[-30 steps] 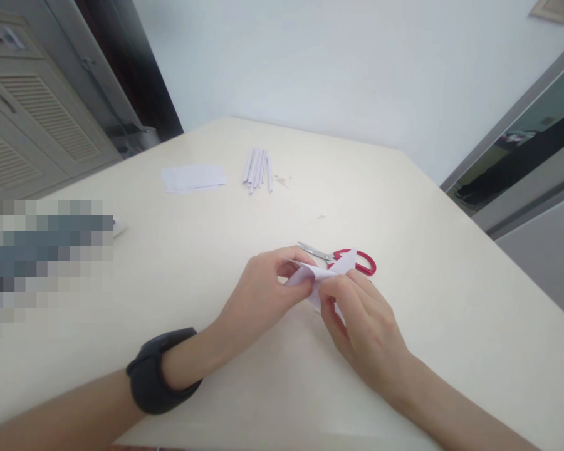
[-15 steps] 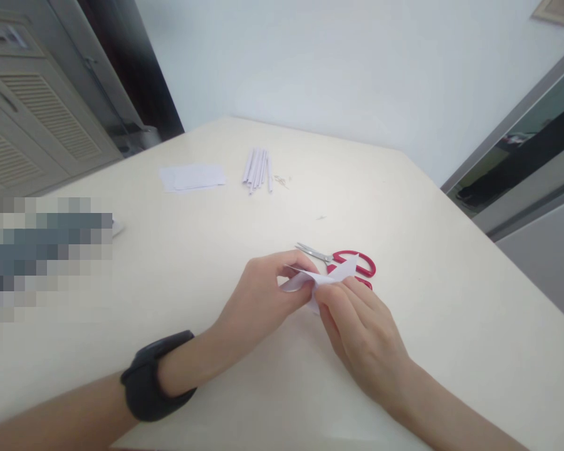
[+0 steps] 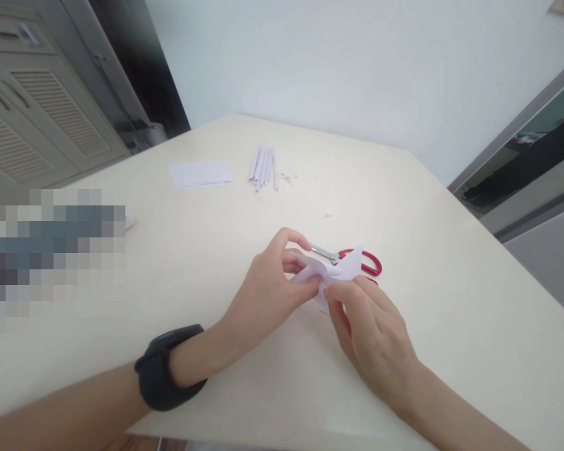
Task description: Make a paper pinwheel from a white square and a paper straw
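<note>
Over the table (image 3: 451, 326), the left hand (image 3: 267, 282), at 9 o'clock from the folded paper (image 3: 333, 272), has thumb and fingers clamped on it, the index raised; the right hand (image 3: 373, 329), at 5, pinches it between thumb and forefinger. Scissors (image 3: 334, 257) lie just beyond at 1 o'clock; farther, flat sheets (image 3: 201, 174) at 10, rolls (image 3: 264, 166) at 11

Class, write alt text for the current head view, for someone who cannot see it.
A person's left hand and right hand hold curled white paper over a table. Red-handled scissors lie behind it; farther back are white sheets and white rolls.
</note>
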Motion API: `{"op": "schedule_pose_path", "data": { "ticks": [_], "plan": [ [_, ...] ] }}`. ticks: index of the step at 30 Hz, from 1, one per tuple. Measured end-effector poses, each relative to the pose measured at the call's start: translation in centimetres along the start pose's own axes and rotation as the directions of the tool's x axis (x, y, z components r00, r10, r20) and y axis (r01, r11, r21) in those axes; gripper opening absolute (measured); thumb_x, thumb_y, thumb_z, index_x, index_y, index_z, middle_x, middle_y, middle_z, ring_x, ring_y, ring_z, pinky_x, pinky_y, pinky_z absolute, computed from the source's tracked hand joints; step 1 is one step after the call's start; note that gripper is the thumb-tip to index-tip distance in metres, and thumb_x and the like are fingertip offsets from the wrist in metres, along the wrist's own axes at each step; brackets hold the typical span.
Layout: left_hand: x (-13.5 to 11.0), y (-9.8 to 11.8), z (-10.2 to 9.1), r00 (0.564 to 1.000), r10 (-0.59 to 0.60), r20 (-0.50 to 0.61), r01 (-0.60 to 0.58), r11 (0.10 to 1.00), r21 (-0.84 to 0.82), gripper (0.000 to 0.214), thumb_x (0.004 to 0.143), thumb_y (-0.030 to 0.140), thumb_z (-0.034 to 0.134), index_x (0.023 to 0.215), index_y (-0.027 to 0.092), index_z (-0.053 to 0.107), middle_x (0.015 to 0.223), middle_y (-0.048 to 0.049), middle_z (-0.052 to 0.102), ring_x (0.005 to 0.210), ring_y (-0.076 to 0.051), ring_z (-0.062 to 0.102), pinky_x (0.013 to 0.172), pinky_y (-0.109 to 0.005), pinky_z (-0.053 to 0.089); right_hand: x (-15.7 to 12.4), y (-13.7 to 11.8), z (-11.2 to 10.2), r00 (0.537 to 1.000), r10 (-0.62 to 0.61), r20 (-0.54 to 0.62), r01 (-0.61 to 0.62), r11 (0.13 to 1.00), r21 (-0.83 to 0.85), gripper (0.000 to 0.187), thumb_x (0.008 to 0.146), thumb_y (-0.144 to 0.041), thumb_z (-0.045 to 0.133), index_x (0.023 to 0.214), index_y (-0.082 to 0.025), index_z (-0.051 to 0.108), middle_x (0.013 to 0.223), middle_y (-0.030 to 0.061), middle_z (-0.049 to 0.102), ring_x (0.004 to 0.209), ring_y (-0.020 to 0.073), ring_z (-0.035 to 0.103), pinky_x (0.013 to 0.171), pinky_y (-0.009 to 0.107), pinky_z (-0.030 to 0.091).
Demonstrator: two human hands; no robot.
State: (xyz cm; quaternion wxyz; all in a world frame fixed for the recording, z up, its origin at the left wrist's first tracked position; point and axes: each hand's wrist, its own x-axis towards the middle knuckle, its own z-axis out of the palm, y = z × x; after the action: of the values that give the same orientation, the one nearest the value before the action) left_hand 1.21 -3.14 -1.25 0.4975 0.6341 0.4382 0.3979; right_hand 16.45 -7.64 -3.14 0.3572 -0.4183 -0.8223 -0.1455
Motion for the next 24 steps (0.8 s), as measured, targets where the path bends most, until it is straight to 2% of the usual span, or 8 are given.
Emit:
{"op": "schedule_pose_path", "data": {
  "ticks": [5, 11, 13, 15, 19, 24],
  "plan": [
    [0.02, -0.13, 0.10, 1.000, 0.013, -0.010, -0.013, 1.000, -0.023, 0.025, 0.073, 0.016, 0.058, 0.091, 0.024, 0.042, 0.075, 0.0057, 0.067, 0.068, -0.012, 0.061, 0.056, -0.018, 0.043, -0.08, -0.13, 0.02, 1.000, -0.008, -0.019, 0.008, 1.000, -0.027, 0.021, 0.078, 0.002, 0.056, 0.083, -0.016, 0.047, 0.064, -0.0001, 0.046, 0.059, 0.0119, 0.038, 0.052, 0.026, 0.033],
    [0.01, -0.15, 0.26, 1.000, 0.003, -0.016, -0.003, 0.999, -0.041, 0.026, 0.072, 0.016, 0.060, 0.090, 0.025, 0.043, 0.071, 0.0069, 0.064, 0.067, -0.012, 0.060, 0.055, -0.017, 0.041, 0.09, -0.15, 0.13, 0.999, -0.031, -0.027, 0.030, 0.999, -0.022, 0.021, 0.079, 0.003, 0.054, 0.082, -0.017, 0.046, 0.061, -0.0006, 0.044, 0.058, 0.0127, 0.036, 0.052, 0.026, 0.032],
    [0.01, -0.26, 0.30, 1.000, -0.021, -0.008, 0.020, 0.998, -0.054, 0.026, 0.072, 0.018, 0.061, 0.090, 0.025, 0.043, 0.071, 0.0067, 0.064, 0.069, -0.012, 0.060, 0.055, -0.017, 0.042, 0.03, -0.16, 0.14, 0.999, -0.053, -0.010, 0.053, 0.999, -0.013, 0.021, 0.079, 0.002, 0.053, 0.082, -0.017, 0.047, 0.063, 0.0005, 0.047, 0.059, 0.0133, 0.037, 0.054, 0.027, 0.034],
    [0.06, -0.47, 0.30, 0.997, -0.076, -0.002, 0.075, 0.996, -0.050, 0.024, 0.074, 0.020, 0.061, 0.090, 0.025, 0.044, 0.071, 0.0067, 0.064, 0.066, -0.012, 0.060, 0.052, -0.016, 0.040, -0.14, -0.15, 0.13, 1.000, -0.024, 0.017, 0.024, 1.000, 0.010, 0.021, 0.079, 0.004, 0.051, 0.083, -0.016, 0.047, 0.065, 0.0014, 0.049, 0.060, 0.0133, 0.037, 0.054, 0.027, 0.033],
    [0.22, -0.83, 0.23, 0.991, -0.126, 0.035, 0.128, 0.990, -0.061, 0.027, 0.074, 0.020, 0.063, 0.092, 0.026, 0.044, 0.065, 0.0079, 0.063, 0.061, -0.010, 0.059, 0.050, -0.015, 0.038, -0.47, -0.07, 0.12, 0.999, 0.000, 0.047, -0.002, 1.000, 0.030, 0.023, 0.077, 0.006, 0.049, 0.085, -0.016, 0.048, 0.065, 0.0014, 0.047, 0.060, 0.0137, 0.037, 0.053, 0.027, 0.032],
    [0.32, -0.77, 0.14, 0.988, -0.144, 0.060, 0.149, 0.985, -0.087, 0.024, 0.076, 0.021, 0.061, 0.092, 0.025, 0.043, 0.069, 0.0067, 0.065, 0.062, -0.010, 0.059, 0.052, -0.016, 0.040, -0.68, 0.05, 0.25, 0.999, 0.032, 0.010, -0.032, 0.999, 0.004, 0.021, 0.079, 0.003, 0.050, 0.085, -0.016, 0.048, 0.062, -0.0006, 0.042, 0.057, 0.0125, 0.034, 0.051, 0.026, 0.031]
  ]
}}
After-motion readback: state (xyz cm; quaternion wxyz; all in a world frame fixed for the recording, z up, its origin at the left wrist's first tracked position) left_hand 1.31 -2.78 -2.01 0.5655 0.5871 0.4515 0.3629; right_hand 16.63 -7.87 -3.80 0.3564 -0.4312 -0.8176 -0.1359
